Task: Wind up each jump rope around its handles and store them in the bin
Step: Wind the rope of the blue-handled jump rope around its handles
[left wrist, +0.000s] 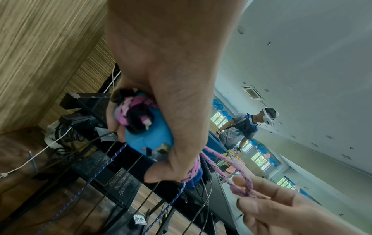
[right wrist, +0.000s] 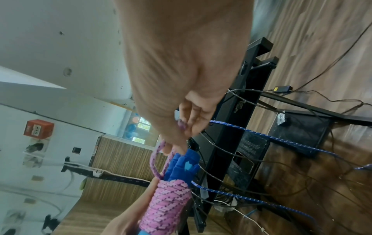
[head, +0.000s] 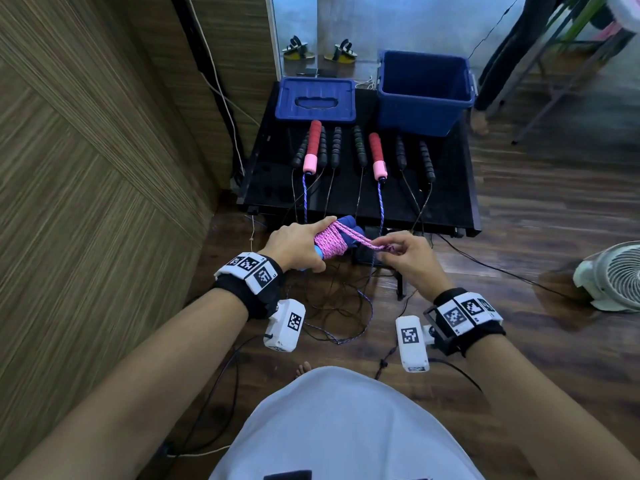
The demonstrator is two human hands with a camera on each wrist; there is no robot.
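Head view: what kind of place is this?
Likely an indoor data-collection room, not a home gym: wood-look floor, black table of laid-out jump ropes, another person wearing a headset in the left wrist view.

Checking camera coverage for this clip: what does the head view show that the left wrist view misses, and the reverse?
Only the head view shows the open blue bin, its lid, and the unwound ropes' red handles and black handles on the black table.

Only the left wrist view shows the light blue handle end with the rope's knot, and a bystander wearing a headset.

Both show the left hand holding the pink rope bundle and the right hand pinching its loose loop.
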